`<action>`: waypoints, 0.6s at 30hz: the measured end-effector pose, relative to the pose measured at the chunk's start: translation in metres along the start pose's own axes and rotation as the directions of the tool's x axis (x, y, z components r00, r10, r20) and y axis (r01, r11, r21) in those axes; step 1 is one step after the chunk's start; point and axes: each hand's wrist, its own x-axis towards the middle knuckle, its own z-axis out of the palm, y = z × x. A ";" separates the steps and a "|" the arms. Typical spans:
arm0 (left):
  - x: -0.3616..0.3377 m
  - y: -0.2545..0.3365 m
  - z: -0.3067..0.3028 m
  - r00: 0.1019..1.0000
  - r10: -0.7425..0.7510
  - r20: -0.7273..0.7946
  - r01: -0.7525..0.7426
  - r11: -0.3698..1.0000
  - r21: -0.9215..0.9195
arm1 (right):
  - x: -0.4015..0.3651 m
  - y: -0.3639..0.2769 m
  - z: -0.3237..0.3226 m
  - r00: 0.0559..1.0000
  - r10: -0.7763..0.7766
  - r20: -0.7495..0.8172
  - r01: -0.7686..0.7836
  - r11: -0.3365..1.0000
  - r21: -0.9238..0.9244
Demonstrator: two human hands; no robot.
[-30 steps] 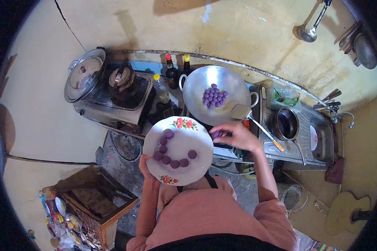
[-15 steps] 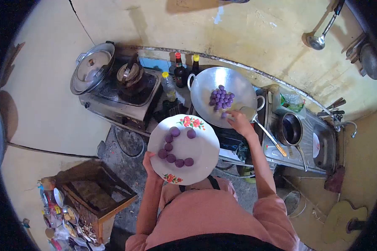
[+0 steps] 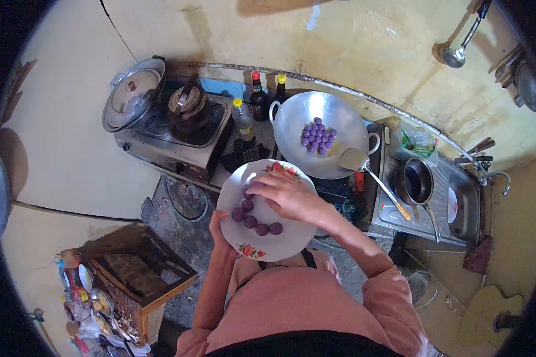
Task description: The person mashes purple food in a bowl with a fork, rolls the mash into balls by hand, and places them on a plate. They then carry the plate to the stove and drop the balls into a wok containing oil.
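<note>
1. Far L: round steel lidded pot (image 3: 134, 92) and dark kettle (image 3: 187, 102) sit on a grey gas stove (image 3: 161, 143). Neither hand is near them.
2. L hand (image 3: 220, 229) is under the white round flower-print plate (image 3: 292, 238), thumb on the near rim, grip clamped on it. The plate is held about level in the air, just in front of the worktop edge.
3. On the plate: small purple dough balls (image 3: 250, 221) in a curved row along its L and near side, touching or just beside each other.
4. R hand (image 3: 283, 193) lies palm-down over the plate's far half, fingertips (image 3: 253, 189) at the top ball of the row. Can't tell if the grip is pinched on it or only touching, as the fingers hide it.
5. Step in hand, prob.: taking the next ball off the plate.
6. R of the plate: wide silver metal wok (image 3: 292, 146) w/ a heap of purple balls in wok (image 3: 317, 137) at its middle. A flat metal spatula (image 3: 354, 159) w/ wooden handle leans on the R rim.
7. Next move, I'd judge, calls for a soft pinch on one ball and a lift clear w/o rolling its neighbours. Then carry it up and R over the wok rim and set it low beside the heap, w/ the L hand keeping the plate level.
8. Far R: small dark saucepan (image 3: 417, 181) on the steel sink drainer (image 3: 458, 208), well apart from both hands.
</note>
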 end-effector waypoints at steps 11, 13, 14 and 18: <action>-0.002 0.001 0.009 0.996 -0.040 0.076 0.038 0.999 0.028 | 0.022 -0.001 0.006 0.960 -0.169 0.221 0.162 0.986 0.051; -0.006 0.003 0.016 0.994 -0.057 0.097 0.057 0.998 -0.002 | 0.025 -0.004 0.004 0.954 -0.209 0.214 0.223 0.974 -0.044; -0.007 0.003 0.017 0.995 -0.058 0.085 0.058 0.998 0.004 | 0.026 -0.005 0.004 0.950 -0.229 0.211 0.252 0.963 -0.092; -0.008 0.002 0.016 0.997 -0.056 0.047 0.055 0.998 0.023 | 0.027 0.002 0.011 0.940 -0.217 0.263 0.258 0.957 -0.132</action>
